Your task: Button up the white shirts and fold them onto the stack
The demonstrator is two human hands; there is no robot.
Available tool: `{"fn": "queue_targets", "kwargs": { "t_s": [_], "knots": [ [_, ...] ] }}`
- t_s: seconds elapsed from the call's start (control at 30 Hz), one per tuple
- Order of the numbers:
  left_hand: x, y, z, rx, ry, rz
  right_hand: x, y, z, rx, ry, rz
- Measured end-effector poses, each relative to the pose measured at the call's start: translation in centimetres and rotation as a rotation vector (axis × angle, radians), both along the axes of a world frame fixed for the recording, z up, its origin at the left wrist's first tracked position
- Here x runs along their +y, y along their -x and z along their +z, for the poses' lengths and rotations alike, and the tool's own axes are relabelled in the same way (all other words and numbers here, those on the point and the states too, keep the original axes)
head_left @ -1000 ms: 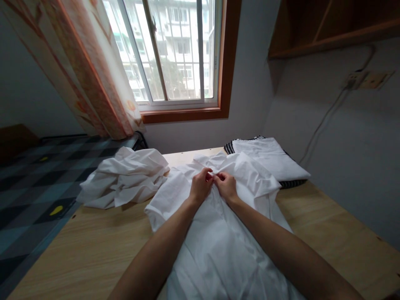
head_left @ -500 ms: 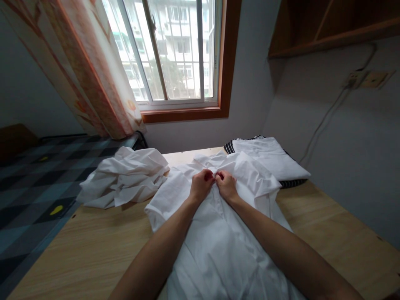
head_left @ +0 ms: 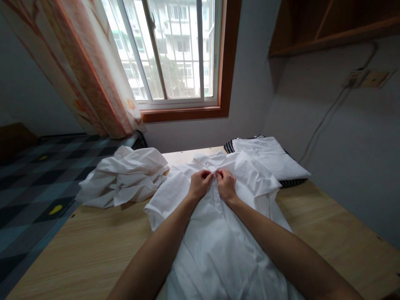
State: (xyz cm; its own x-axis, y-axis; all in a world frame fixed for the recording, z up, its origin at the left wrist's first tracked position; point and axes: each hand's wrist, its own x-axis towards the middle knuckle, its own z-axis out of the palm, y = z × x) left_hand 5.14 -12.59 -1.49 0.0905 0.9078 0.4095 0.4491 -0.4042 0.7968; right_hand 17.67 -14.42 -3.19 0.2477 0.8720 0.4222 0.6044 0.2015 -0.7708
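Note:
A white short-sleeved shirt (head_left: 218, 246) lies front up on the wooden table (head_left: 103, 246), its collar toward the window. Close together just below the collar, both hands pinch the front placket. My left hand (head_left: 201, 183) is closed, thumb and forefinger on the cloth edge. My right hand (head_left: 226, 184) pinches the other side of the placket a finger's width away. Any button between the fingertips is too small to make out. The lower part of the shirt runs out of view at the near edge.
A crumpled white garment (head_left: 125, 177) lies at the table's left. Folded white clothing (head_left: 268, 158) rests on black-and-white striped cloth (head_left: 293, 183) at the back right. To the left is a bed with a checked cover (head_left: 25, 187). A wooden shelf (head_left: 337, 35) hangs upper right.
The fingers of my left hand have turned and drawn closer together at the placket. My right-hand fingers have shifted slightly. The shirt has stayed in place.

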Motion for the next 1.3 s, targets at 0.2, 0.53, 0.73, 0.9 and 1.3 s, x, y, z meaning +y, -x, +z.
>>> {"fn": "queue_targets", "kwargs": {
  "t_s": [0.2, 0.53, 0.73, 0.9, 1.3],
  "knots": [
    [0.4, 0.1, -0.3, 0.049, 0.024, -0.031, -0.1, -0.2, 0.1, -0.07, -0.042, 0.027],
    [-0.4, -0.2, 0.0, 0.201, -0.112, 0.028, -1.4, 0.7, 1.0, -0.176, 0.095, -0.077],
    [-0.8, -0.2, -0.1, 0.311, -0.186, 0.032, -1.6, 0.7, 1.2, -0.278, 0.147, -0.083],
    [-1.0, -0.3, -0.2, 0.336, -0.192, -0.017, -1.1, 0.4, 1.1, -0.244, 0.181, -0.058],
    [-0.7, -0.3, -0.1, 0.144, -0.039, -0.01, 0.1, -0.2, 0.5, -0.064, 0.076, 0.068]
  ]
}}
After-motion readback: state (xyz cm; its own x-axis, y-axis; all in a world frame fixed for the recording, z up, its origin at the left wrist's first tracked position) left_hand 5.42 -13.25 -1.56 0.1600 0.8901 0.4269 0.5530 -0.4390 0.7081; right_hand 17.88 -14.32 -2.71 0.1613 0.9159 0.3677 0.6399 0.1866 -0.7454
